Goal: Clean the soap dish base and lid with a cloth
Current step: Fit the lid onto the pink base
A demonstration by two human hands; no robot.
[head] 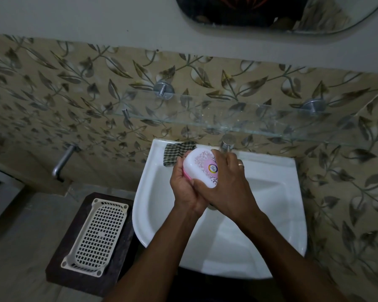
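Note:
A soap dish [200, 165] with a white, pink-patterned lid and a pink base edge is held above the white sink [271, 192]. My left hand [183, 186] cups it from below and the left side. My right hand [225, 184] grips the lid from the right, fingers over its far end and thumb at its near end. The lid sits closed on the base. A green-and-white checked cloth [176, 152] lies on the sink's back left rim, just behind the dish, untouched by either hand.
A tap [226, 144] stands at the sink's back rim. A glass shelf [205, 114] juts out from the leaf-patterned wall above. Left of the sink, a cream perforated tray [96, 234] rests on a dark stool [59, 273]. A wall tap [62, 161] sticks out at left.

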